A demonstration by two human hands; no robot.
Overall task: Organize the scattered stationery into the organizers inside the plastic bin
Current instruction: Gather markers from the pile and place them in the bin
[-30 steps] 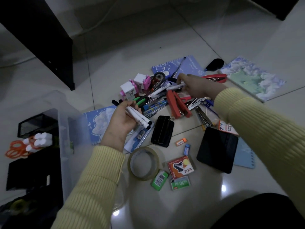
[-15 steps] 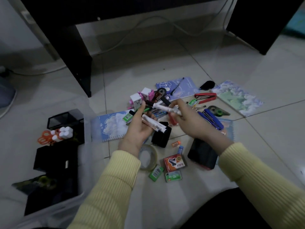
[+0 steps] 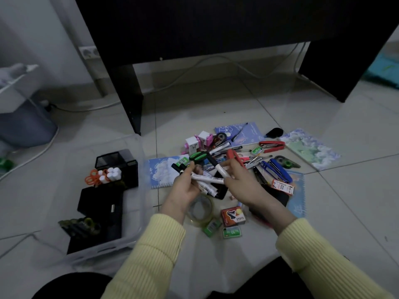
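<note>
Pale floor tiles (image 3: 216, 108) in front of a dark desk (image 3: 194, 29) carry a scattered pile of stationery (image 3: 248, 156). Above this pile the left hand (image 3: 183, 190) grips a bundle of white markers (image 3: 207, 180) with black caps, its fingers curled round them. The right hand (image 3: 241, 184) is close beside it and pinches one more white marker (image 3: 221, 171), held near the bundle.

The clear plastic bin (image 3: 138, 229) stands on the floor just left of the hands. Inside it are black organizers (image 3: 99, 203). The mesh one (image 3: 117, 160) at the far end has orange scissors (image 3: 92, 179) and some white-capped things (image 3: 112, 174) beside it.

Below the hands lie a roll of clear tape (image 3: 200, 209) and small staple boxes (image 3: 233, 215). A blue cloud notebook (image 3: 162, 173) lies between the bin and the pile, and a red stapler (image 3: 272, 146) lies farther out. Both sleeves (image 3: 155, 244) are yellow.
</note>
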